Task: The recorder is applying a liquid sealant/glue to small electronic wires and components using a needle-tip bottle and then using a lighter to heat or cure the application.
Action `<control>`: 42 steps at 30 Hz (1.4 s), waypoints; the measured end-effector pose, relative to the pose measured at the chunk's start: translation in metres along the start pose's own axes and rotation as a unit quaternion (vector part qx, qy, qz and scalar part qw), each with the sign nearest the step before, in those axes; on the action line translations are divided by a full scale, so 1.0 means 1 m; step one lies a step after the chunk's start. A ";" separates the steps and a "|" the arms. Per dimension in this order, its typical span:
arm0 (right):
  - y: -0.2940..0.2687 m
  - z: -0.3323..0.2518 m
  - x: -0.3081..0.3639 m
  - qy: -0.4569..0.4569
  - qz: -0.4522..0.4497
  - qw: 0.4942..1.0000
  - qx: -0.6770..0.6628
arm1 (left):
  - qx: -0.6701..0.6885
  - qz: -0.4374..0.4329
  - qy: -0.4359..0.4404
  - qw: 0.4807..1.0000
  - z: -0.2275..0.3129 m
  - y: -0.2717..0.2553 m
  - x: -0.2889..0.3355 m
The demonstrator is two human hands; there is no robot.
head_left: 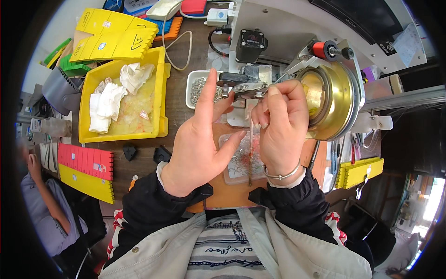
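Note:
My left hand is raised in front of a small winding machine, fingers apart, index finger pointing up beside a dark metal clamp. My right hand is curled, its fingertips pinching a thin reddish wire or strip that hangs down from the clamp. Just right of that hand sits a large brass-coloured spool. Under both hands lies a clear plastic tray of small metal rings on an orange board.
A white tray of small metal parts stands behind my left hand. A yellow bin with white cloths is at left, red and yellow toothed strips nearer. Another person sits at far left. Yellow strips lie at right.

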State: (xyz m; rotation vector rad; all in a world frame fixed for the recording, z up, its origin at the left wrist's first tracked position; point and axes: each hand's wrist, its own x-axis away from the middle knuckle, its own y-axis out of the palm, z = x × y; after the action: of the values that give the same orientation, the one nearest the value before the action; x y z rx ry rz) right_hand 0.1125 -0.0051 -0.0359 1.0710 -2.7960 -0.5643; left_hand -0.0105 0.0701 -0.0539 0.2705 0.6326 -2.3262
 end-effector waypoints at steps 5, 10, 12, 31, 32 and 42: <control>-0.002 0.000 -0.002 -0.002 -0.014 1.000 -0.016 | 0.052 -0.002 -0.061 0.997 -0.003 0.002 -0.005; -0.003 0.001 -0.003 -0.013 -0.022 1.000 -0.009 | 0.000 0.016 -0.049 0.999 -0.006 0.005 -0.010; -0.002 0.003 -0.002 -0.013 -0.019 1.000 -0.017 | -0.041 0.035 -0.056 0.997 -0.007 0.006 -0.011; -0.026 -0.006 0.024 -0.196 -0.184 0.909 0.318 | -0.303 -0.105 0.110 0.941 0.082 0.001 -0.053; -0.033 -0.003 0.022 -0.195 -0.208 0.884 0.371 | -0.313 -0.115 0.121 0.935 0.079 0.003 -0.057; -0.032 -0.017 0.034 -0.014 -0.127 0.961 0.246 | -0.006 -0.023 -0.048 0.999 0.055 -0.017 -0.055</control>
State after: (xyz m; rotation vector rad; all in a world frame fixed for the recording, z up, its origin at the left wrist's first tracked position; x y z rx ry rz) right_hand 0.1102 -0.0548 -0.0333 1.5314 -2.9154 0.1222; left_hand 0.0173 0.0845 0.0189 0.1379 0.6110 -2.3632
